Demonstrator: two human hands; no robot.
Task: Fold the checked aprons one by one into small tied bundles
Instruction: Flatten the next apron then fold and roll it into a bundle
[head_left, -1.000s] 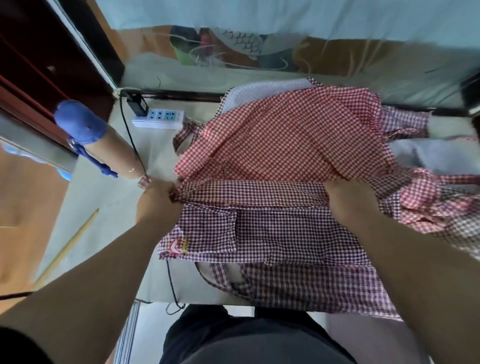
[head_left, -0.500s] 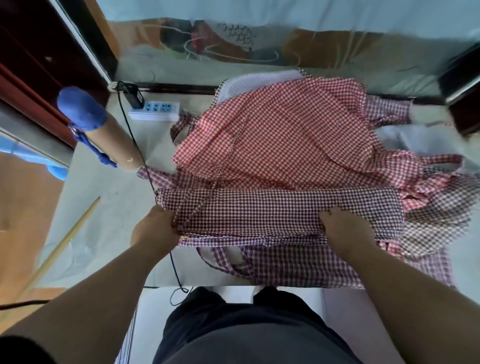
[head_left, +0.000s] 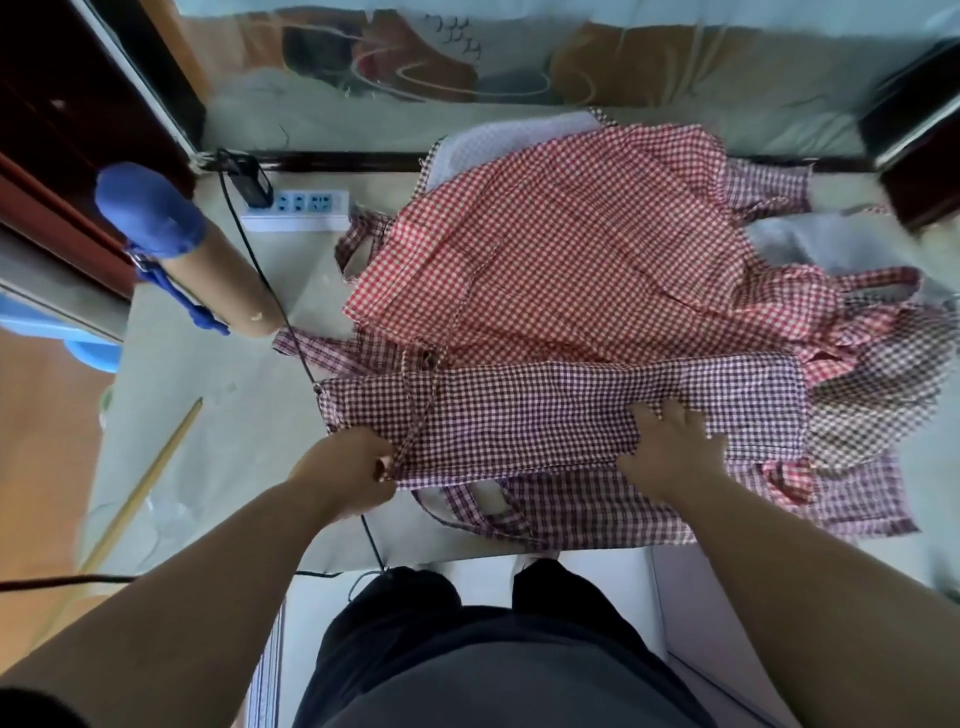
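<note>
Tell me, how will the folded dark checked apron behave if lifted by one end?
Probably floppy: the folded dark checked apron wrinkles under the right hand. Likely light, being thin cloth. It may unfold, since nothing ties it yet.

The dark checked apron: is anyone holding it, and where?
Yes. The left hand pinches the dark checked apron at its near left corner; the right hand only presses flat on its near edge.
</note>
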